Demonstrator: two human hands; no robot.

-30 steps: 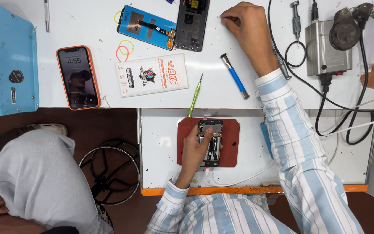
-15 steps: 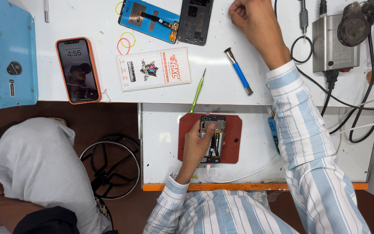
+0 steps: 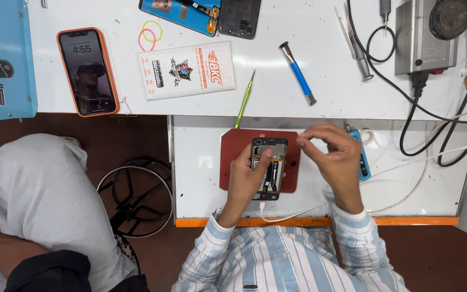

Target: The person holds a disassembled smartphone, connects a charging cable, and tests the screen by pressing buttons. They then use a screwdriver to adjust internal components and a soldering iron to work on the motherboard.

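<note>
The opened phone [image 3: 268,168] lies on a red mat [image 3: 233,162] on the table [image 3: 201,189], pressed down by the left hand [image 3: 246,181]. The right hand [image 3: 335,159] hovers just beside it, fingertips pinched, maybe on something tiny. A slip could drop a small part or scratch the board.

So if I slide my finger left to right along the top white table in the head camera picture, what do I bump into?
Blue box → phone in an orange case → coloured rubber bands → white packet → green screwdriver → blue-handled tool → tweezers → grey metal box.
</note>
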